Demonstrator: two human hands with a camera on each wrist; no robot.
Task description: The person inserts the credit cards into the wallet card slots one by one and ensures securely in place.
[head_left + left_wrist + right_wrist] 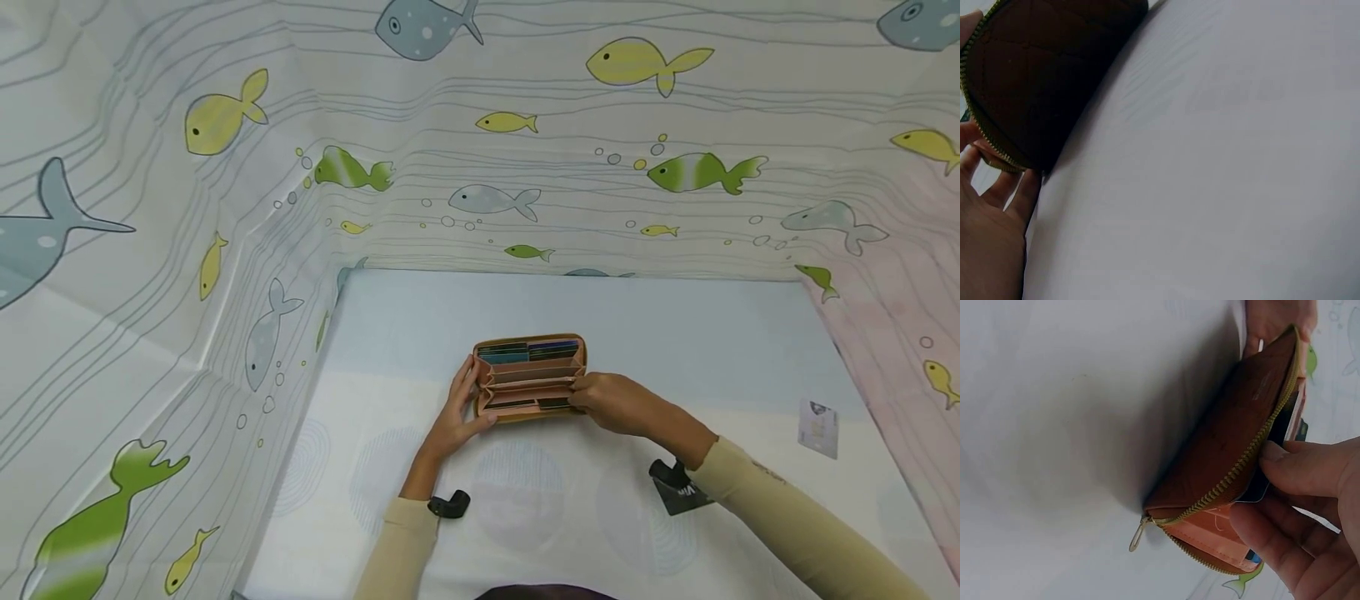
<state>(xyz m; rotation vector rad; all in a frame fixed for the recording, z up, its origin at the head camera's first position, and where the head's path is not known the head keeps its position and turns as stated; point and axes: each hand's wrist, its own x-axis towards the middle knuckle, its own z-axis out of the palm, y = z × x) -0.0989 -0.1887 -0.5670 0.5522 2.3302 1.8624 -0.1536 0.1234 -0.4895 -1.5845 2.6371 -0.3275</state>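
Observation:
An unzipped brown zip-around wallet stands open on the table, its card slots and pleated pockets showing. At its left end my left hand grips it, thumb at the near edge and fingers along the side. In the left wrist view the wallet's quilted outside and brass zipper teeth show beside that hand. My right hand is at the wallet's right end. The right wrist view shows that hand pinching a dark card between thumb and fingers, the card partly inside the wallet.
A black card lies on the table, partly covered by the right wrist's camera. Farther right lies a grey card. Fish-printed sheeting rises around the white table at the back and sides.

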